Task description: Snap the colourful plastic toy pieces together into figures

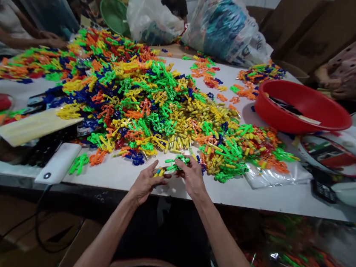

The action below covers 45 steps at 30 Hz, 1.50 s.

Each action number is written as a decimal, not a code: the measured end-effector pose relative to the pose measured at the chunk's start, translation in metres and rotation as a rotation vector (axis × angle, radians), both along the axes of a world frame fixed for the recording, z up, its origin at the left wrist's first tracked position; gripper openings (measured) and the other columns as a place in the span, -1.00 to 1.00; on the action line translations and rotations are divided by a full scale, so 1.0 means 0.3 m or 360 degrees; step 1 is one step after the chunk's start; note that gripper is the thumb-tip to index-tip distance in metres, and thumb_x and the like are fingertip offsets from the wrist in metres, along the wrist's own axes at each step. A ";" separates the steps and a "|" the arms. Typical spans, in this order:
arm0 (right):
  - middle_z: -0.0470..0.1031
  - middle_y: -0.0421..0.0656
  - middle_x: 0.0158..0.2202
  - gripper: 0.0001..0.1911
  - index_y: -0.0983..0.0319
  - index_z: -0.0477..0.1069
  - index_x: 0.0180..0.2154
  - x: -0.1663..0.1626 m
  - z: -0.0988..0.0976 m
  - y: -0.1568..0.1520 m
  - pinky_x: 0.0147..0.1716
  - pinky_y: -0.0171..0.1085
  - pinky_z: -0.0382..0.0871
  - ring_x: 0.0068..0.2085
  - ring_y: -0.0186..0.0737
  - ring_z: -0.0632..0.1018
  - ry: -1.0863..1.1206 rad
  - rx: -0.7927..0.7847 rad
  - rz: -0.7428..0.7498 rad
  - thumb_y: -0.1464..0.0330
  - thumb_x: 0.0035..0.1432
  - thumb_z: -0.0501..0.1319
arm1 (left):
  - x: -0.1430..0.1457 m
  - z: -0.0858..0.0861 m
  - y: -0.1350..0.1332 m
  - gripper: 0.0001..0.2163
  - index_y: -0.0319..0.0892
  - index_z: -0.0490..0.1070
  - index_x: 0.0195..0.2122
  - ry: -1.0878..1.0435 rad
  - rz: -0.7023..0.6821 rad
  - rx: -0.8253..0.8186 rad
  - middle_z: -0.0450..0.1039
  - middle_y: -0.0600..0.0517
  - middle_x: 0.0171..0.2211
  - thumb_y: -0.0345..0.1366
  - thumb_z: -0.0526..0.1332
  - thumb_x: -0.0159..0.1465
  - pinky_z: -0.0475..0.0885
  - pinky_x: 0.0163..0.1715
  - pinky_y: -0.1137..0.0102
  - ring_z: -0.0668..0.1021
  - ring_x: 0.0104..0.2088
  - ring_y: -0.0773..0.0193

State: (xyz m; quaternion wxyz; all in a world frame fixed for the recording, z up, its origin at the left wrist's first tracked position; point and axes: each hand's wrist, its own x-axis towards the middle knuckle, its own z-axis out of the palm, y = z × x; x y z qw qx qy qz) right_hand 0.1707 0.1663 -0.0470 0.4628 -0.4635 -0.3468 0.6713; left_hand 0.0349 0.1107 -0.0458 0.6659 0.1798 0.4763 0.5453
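My left hand (pixel 145 182) is closed around a few small yellow plastic pieces (pixel 159 172), one with a blue band, near the table's front edge. Close beside it, my right hand (pixel 193 178) pinches a green plastic toy figure (pixel 177 162) between thumb and fingers. Both hands are just in front of a large heap of toy figures (pixel 130 98) in green, yellow, orange, red and dark blue. At the heap's near side lie many small yellow cylindrical pieces with clear tips (pixel 180 141). A loose green figure (pixel 79 164) rests to the left of my hands.
A red basin (pixel 303 109) and a calculator (pixel 322 190) stand at the right. Left are a white power bank (pixel 58 163) with a cable and a pale board (pixel 39 126). Full plastic bags (pixel 229 25) stand at the back. Other people sit around the table.
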 end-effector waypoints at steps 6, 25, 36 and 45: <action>0.40 -0.32 -0.58 -0.58 0.21 0.33 -0.36 0.011 -0.001 -0.008 -0.67 -0.36 0.27 -0.66 -0.38 0.40 -0.0010 0.0007 0.0026 0.19 -0.27 0.39 | 0.010 -0.017 -0.012 -0.57 -0.31 0.37 -0.16 0.0254 -0.0184 -0.0052 0.52 -0.09 -0.39 -0.20 0.36 -0.01 0.23 -0.76 0.54 0.43 -0.68 0.42; 0.41 -0.29 -0.58 -0.62 0.25 0.36 -0.41 0.029 0.003 -0.014 -0.69 -0.39 0.23 -0.68 -0.42 0.37 0.0078 -0.0078 0.0196 0.22 -0.30 0.40 | 0.030 -0.040 0.002 -0.66 -0.29 0.39 -0.37 0.0011 -0.0212 0.0134 0.34 0.09 -0.53 -0.31 0.43 -0.15 0.12 -0.66 0.57 0.25 -0.61 0.54; 0.37 -0.27 -0.57 -0.78 0.18 0.35 -0.33 0.099 0.013 0.028 -0.58 -0.31 0.29 -0.59 -0.28 0.41 -0.1108 0.0542 0.0118 0.25 -0.07 0.22 | 0.059 -0.066 0.057 -0.69 -0.29 0.42 -0.35 0.0078 -0.0332 -0.0085 0.39 0.08 -0.55 -0.35 0.39 -0.13 0.23 -0.69 0.57 0.37 -0.66 0.49; 0.38 0.06 -0.07 -0.65 0.27 0.37 -0.09 0.249 0.118 0.254 -0.12 -0.10 0.24 -0.03 0.02 0.36 -0.2313 0.1112 -0.0493 0.30 0.06 0.17 | 0.005 -0.042 0.054 -0.76 -0.25 0.33 -0.29 -0.0003 0.0181 -0.0121 0.48 -0.05 -0.43 -0.31 0.30 0.04 0.40 -0.55 0.45 0.51 -0.52 0.32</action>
